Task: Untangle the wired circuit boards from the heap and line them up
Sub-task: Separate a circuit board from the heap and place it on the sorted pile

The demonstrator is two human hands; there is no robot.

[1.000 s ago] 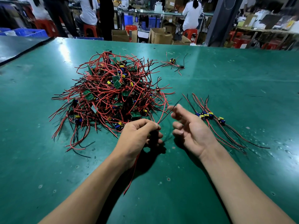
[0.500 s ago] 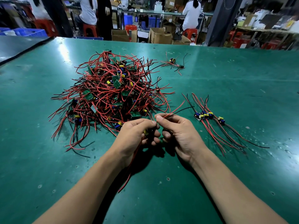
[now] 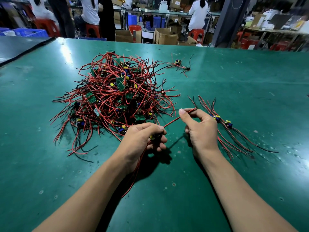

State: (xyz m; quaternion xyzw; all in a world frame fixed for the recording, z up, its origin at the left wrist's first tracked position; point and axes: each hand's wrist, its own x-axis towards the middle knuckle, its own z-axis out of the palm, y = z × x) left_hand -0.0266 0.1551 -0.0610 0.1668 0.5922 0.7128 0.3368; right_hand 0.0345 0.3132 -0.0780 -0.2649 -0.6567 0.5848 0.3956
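The left hand (image 3: 143, 139) is curled into a loose fist around a small wired circuit board with a yellow part (image 3: 153, 137), most of it hidden by the fingers. The board's thin red and black leads (image 3: 135, 178) trail out under the palm toward the near edge of the flat green table (image 3: 250, 81).

The right hand (image 3: 200, 129) is just right of the left, apart from it. Its thumb and forefinger pinch a single red insulated wire (image 3: 170, 122), and the other fingers are bent inward below. That wire runs taut and slanting from the left fist up to the pinch, with its free end poking out to the right.

The big tangled heap of red and black wires and small green boards (image 3: 113, 97) lies just beyond and left of the left hand, its near edge almost touching the knuckles. A short row of freed boards with blue and yellow parts (image 3: 222, 121) lies just right of the right hand, their wires fanned near and far. A small loose cluster of wired boards (image 3: 180, 66) sits farther off, well apart from both hands.
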